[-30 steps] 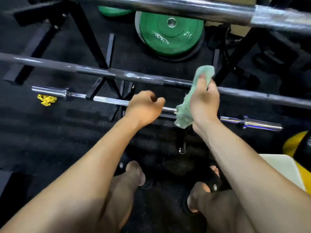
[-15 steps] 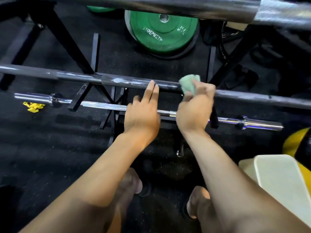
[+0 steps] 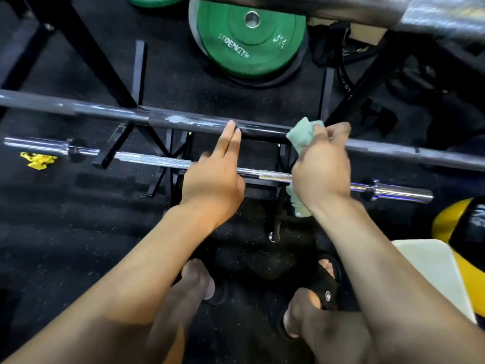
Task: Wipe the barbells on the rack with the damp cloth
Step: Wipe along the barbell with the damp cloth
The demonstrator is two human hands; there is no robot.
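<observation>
Two hands at the dark barbell (image 3: 110, 112): right hand (image 3: 321, 169) apparently clutching cloth (image 3: 301, 132).

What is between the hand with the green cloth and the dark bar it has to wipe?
Nothing visible. The right hand grips the pale green cloth and holds it right at the dark grey barbell. The left hand rests two straight fingers on the same bar, off to the side, not in the way.

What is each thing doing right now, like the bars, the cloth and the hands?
Dark grey barbell: lying across the black rack, whitish smears near its middle.
Shiny chrome barbell: racked lower down.
Pale green cloth: bunched, pressed on the dark bar.
Right hand: gripping the cloth.
Left hand: fingers straight, fingertips touching the dark bar.
Green weight plate: on the floor.
</observation>
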